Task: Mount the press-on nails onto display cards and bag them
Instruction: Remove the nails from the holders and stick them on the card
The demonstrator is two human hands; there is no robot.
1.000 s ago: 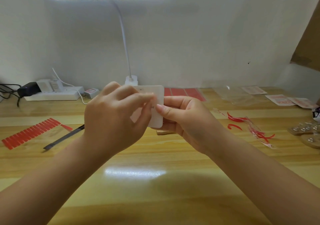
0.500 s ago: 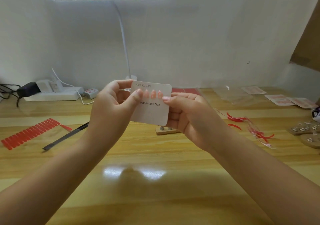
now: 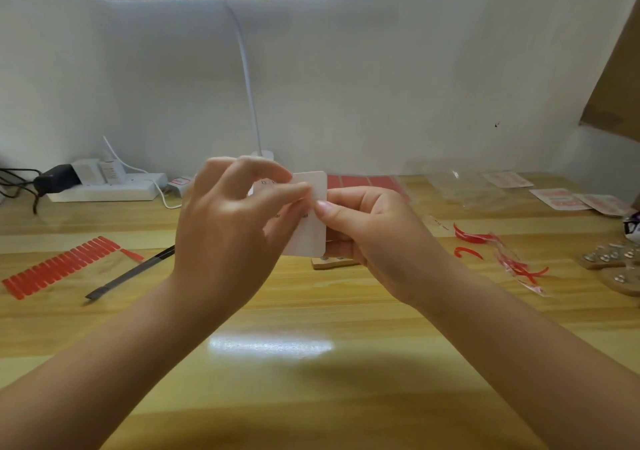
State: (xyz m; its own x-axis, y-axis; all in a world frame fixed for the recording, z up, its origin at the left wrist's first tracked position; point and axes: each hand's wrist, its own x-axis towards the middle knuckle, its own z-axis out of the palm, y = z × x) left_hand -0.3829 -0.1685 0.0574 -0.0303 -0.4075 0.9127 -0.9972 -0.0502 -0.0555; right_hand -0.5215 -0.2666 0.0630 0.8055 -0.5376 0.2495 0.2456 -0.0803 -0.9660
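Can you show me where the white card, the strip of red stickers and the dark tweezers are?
white card [image 3: 313, 238]: head view, on its bare lower right part.
strip of red stickers [image 3: 59, 268]: head view, on the middle of the row.
dark tweezers [image 3: 133, 271]: head view, midway along the shaft.

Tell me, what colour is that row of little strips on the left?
Red-orange strips, seen from the head camera.
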